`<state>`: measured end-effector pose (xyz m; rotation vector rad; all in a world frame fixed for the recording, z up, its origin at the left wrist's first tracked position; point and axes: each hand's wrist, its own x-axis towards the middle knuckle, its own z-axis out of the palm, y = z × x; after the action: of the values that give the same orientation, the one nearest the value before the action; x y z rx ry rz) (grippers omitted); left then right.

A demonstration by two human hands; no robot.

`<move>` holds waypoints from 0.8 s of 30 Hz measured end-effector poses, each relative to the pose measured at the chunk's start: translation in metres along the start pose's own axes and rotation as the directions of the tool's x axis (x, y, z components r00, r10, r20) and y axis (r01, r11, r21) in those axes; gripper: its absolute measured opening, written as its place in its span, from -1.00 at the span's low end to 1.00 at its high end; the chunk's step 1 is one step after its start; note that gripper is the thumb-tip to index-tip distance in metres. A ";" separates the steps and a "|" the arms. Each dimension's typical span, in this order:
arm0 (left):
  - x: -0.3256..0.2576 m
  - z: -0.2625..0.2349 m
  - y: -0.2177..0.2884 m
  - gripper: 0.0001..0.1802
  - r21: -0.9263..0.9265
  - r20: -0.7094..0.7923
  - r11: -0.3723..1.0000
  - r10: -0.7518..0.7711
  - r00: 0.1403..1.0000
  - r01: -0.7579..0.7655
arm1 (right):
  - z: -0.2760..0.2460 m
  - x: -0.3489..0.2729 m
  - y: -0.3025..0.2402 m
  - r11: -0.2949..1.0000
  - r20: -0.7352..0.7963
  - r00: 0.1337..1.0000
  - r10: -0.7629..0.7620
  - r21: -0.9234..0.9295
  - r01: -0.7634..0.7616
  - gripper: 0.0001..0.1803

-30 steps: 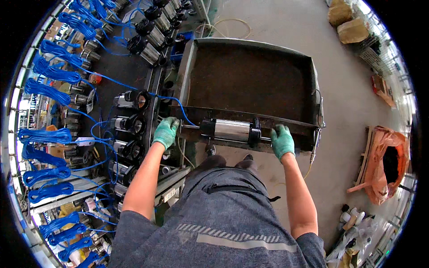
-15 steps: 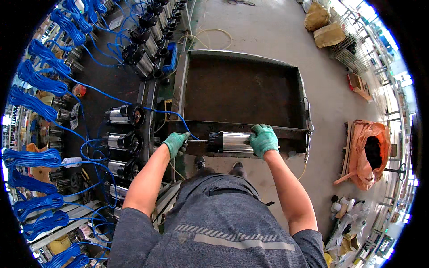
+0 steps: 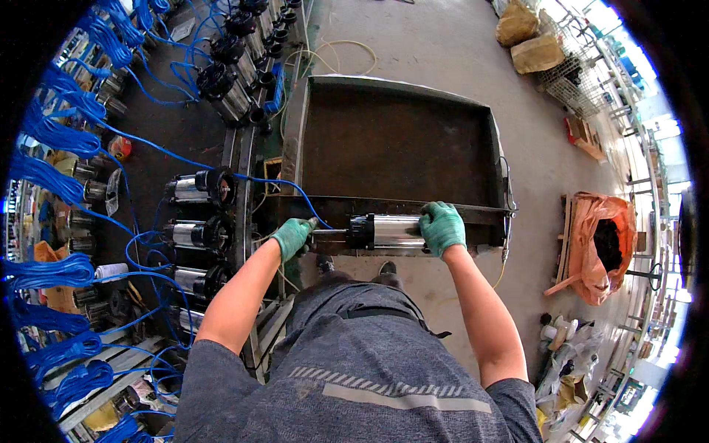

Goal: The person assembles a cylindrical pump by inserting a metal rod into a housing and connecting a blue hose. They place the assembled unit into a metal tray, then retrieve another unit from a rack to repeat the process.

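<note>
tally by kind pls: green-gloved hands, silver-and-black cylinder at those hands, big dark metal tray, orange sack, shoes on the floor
Green-gloved hands: 2
Silver-and-black cylinder at those hands: 1
Big dark metal tray: 1
Orange sack: 1
Shoes on the floor: 2
Total: 7

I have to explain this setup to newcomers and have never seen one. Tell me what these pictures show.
No robot here: the hands belong to a person wearing green gloves. The pictures come from a wide camera on that person's head, looking down, so straight edges bend toward the rim.

The right hand grips one end of a silver cylinder with a black left end, along the near edge of a dark metal tray. The left hand is curled at the tip of its thin rod; its exact hold is unclear.

On the left are similar units and coiled blue cables.
</note>
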<state>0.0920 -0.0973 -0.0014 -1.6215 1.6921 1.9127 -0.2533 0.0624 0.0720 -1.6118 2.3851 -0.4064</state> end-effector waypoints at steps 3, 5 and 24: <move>0.004 0.003 -0.003 -0.53 -0.256 0.058 0.945 -0.195 0.979 0.203 | 0.003 0.001 0.002 1.000 -0.011 1.000 -0.015 -0.004 0.015 -0.77; 0.003 0.006 -0.019 -0.57 0.023 -0.177 0.981 0.193 0.965 -0.192 | 0.004 0.002 0.001 1.000 -0.013 1.000 -0.025 0.002 0.025 -0.78; -0.024 0.010 -0.004 -0.57 0.087 -0.233 0.925 0.379 0.896 -0.369 | 0.003 -0.001 0.002 1.000 -0.011 1.000 -0.007 0.008 0.008 -0.79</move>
<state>0.0989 -0.0761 0.0117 -1.6738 2.2742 1.8713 -0.2541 0.0637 0.0686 -1.6194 2.3825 -0.4267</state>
